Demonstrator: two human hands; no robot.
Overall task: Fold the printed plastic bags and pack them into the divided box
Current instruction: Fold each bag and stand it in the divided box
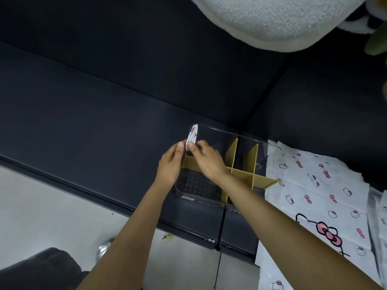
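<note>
A clear plastic box (274, 147) with tan dividers (252, 159) stands on the dark surface. A folded printed bag (192, 136), white with pink and black marks, stands upright at the box's far left corner. My left hand (170, 166) and my right hand (206, 159) pinch it from either side, over the far left compartment. The bag's lower end is hidden behind my fingers. To the right of the box lie flat white bags (322, 197) printed with cat faces and pink bows.
The box sits on a dark padded bench (104, 126) with a seam running under it. A white fleecy cushion (261, 19) lies at the top. Pale floor (41, 206) and a dark object (41, 268) show at lower left.
</note>
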